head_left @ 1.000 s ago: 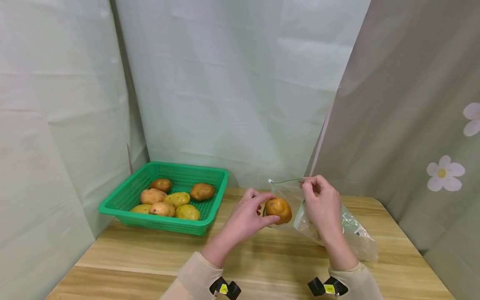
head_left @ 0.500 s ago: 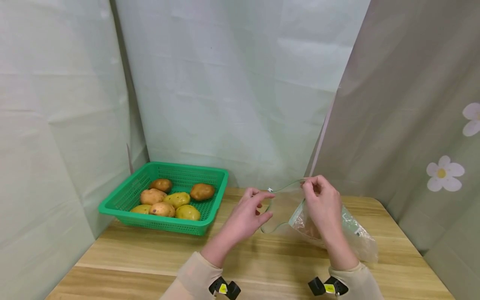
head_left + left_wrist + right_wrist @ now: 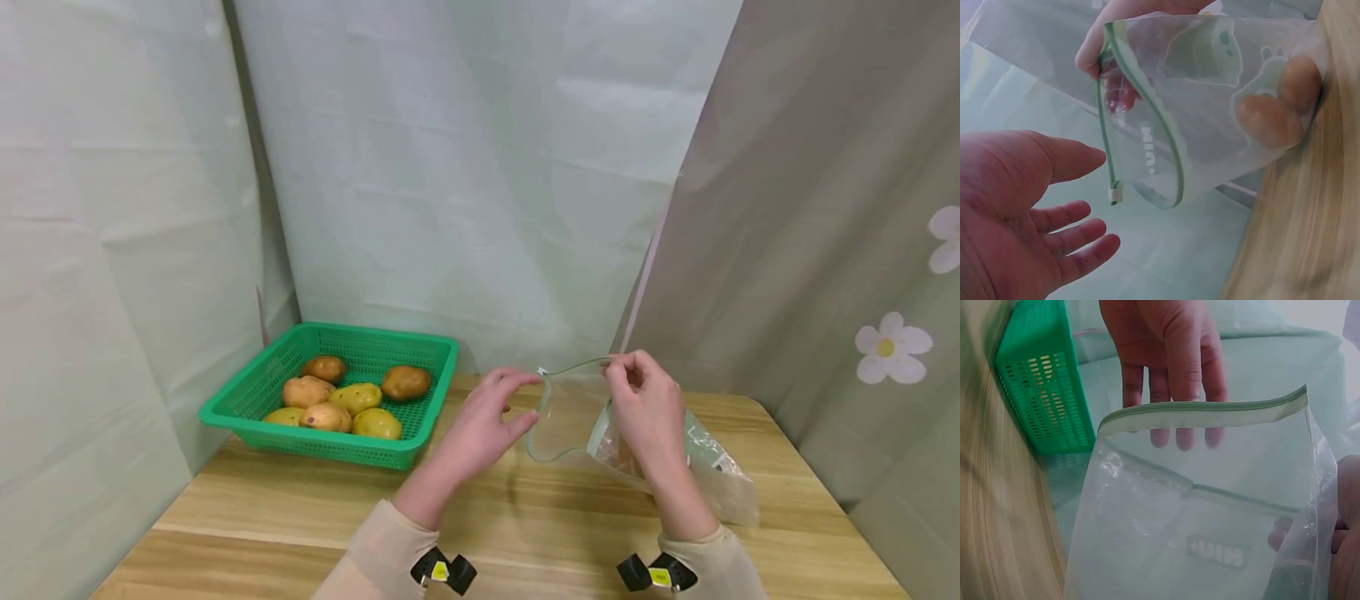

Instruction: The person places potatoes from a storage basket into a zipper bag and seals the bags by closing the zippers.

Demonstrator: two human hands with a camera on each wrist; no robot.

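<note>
A clear zip bag [image 3: 572, 410] with a green seal strip hangs over the wooden table, its mouth facing left. My right hand [image 3: 626, 375] pinches the bag's top rim and holds it up. Two brown potatoes [image 3: 1269, 119] lie deep in the bag, blurred by the plastic. My left hand [image 3: 501, 410] hovers just left of the mouth, palm open, fingers straight, holding nothing. In the left wrist view the left hand [image 3: 1029, 206] is spread beside the bag's [image 3: 1210, 106] green rim. From the right wrist, the left hand's fingers [image 3: 1172, 369] show beyond the bag [image 3: 1197, 512].
A green plastic basket [image 3: 322, 451] stands at the table's back left, with several potatoes [image 3: 352, 398] in it. Pale cloth screens close in the left, back and right sides. The wooden table [image 3: 525, 521] runs toward me in front of the hands.
A second ago my left hand held a potato at the bag's mouth. The potato now lies inside the bag, and the left hand has let go and drawn slightly back.
</note>
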